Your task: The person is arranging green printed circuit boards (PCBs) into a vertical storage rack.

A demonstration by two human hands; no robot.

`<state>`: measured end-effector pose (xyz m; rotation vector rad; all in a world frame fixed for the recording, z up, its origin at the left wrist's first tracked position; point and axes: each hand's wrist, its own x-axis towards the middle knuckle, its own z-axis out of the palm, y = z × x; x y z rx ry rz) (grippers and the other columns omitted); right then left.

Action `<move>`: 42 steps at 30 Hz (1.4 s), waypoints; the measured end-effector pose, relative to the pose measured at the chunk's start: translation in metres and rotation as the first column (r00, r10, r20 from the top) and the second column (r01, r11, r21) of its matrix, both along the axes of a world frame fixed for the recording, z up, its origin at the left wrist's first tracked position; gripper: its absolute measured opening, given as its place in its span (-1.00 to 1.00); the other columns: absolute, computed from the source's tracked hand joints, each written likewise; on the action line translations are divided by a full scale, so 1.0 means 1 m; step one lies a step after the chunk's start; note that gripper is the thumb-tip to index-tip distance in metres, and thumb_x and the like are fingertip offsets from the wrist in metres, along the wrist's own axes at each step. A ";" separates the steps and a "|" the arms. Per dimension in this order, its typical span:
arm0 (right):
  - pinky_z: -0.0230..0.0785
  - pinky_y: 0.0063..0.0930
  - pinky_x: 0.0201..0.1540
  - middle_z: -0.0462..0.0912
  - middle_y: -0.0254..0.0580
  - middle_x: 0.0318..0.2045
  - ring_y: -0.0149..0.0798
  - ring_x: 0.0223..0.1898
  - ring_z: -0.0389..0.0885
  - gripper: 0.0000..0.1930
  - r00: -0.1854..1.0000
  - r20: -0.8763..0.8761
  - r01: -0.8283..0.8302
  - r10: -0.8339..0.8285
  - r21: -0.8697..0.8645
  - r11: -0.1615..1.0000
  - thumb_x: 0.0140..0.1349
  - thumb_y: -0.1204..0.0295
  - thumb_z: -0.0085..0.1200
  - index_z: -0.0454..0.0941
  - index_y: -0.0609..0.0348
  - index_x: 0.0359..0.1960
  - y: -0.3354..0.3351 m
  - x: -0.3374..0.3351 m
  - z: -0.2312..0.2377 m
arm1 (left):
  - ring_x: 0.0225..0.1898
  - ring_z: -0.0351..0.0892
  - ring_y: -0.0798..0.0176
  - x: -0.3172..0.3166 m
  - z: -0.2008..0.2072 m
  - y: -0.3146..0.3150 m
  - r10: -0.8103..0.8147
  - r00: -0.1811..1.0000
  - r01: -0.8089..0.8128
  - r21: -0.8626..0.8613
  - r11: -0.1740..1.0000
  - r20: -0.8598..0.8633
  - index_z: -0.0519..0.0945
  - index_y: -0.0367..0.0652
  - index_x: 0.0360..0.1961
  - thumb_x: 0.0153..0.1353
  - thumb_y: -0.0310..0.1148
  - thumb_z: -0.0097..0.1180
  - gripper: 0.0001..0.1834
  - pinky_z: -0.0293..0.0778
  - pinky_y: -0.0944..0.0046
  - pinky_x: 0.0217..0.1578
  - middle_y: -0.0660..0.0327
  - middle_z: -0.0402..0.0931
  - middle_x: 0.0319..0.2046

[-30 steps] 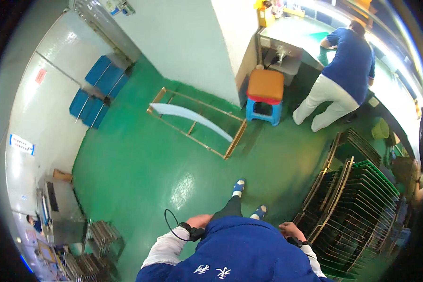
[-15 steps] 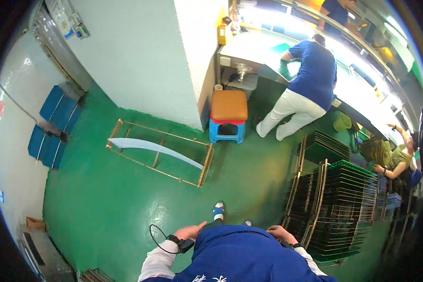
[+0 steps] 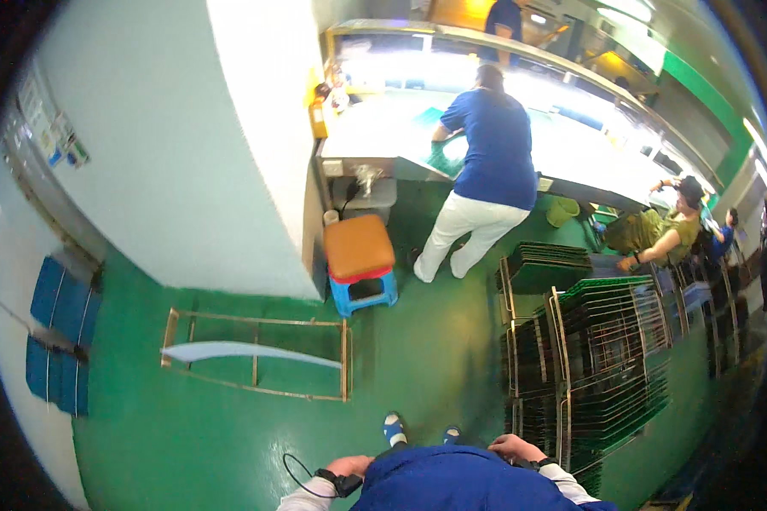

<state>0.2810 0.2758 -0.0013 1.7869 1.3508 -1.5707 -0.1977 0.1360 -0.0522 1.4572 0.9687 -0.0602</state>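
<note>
My left hand point(image 3: 350, 466) is beside the front of my blue shirt point(image 3: 452, 481) at waist height, its fingertips hidden against the cloth. On the other side of the shirt, my right hand point(image 3: 515, 447) has its fingers curled. Whether it pinches the cloth or anything else cannot be made out. Both wrists wear dark bands with devices, and a thin black cable point(image 3: 302, 475) loops out from the left one. Below, my feet in blue-and-white footwear point(image 3: 394, 429) stand on the green floor point(image 3: 230, 434).
A low rusty metal frame point(image 3: 256, 396) with a curved pale strip point(image 3: 256, 351) lies ahead left. Wire racks point(image 3: 605, 358) of dark trays stand right. A brown-topped stool point(image 3: 360, 247) is by the pillar point(image 3: 256, 128). A person in blue point(image 3: 494, 145) leans over a lit bench point(image 3: 375, 136).
The view has swung right and up, so the stool, frame and bench appear farther left and the bench shows more. Both hands stay near my waist.
</note>
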 end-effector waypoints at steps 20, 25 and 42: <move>0.48 -0.40 -0.32 0.69 -0.23 -0.39 -0.32 -0.38 0.64 -0.59 0.994 -0.105 0.051 -0.009 0.405 0.913 0.06 0.05 0.18 0.67 0.12 -0.23 0.037 0.061 -0.002 | 0.24 0.31 0.05 0.040 0.059 0.046 0.058 0.981 -0.075 -0.090 0.993 -0.184 0.43 -0.06 0.17 0.28 -0.04 -0.05 -0.49 0.17 0.17 0.24 0.06 0.38 0.19; 0.47 -0.30 -0.21 0.66 -0.08 -0.38 -0.09 -0.29 0.65 -0.77 0.930 -0.295 0.366 -0.221 0.801 0.473 0.05 0.27 0.16 0.66 0.15 -0.36 0.108 0.097 0.091 | 0.25 0.28 0.06 0.071 0.131 0.055 0.224 0.938 -0.241 -0.030 0.970 -0.263 0.47 -0.02 0.15 0.29 -0.02 -0.07 -0.51 0.14 0.19 0.27 0.06 0.39 0.18; -0.19 -0.08 0.40 -0.01 -0.06 0.40 -0.01 0.41 -0.09 -0.34 0.647 0.198 0.150 -0.736 0.913 0.378 0.27 0.10 0.00 0.15 0.13 0.33 0.117 0.290 0.124 | 0.19 0.36 0.02 0.139 0.108 0.112 0.207 0.931 -0.187 0.094 0.978 -0.301 0.39 -0.06 0.20 0.25 -0.05 -0.01 -0.45 0.22 0.18 0.20 0.03 0.42 0.14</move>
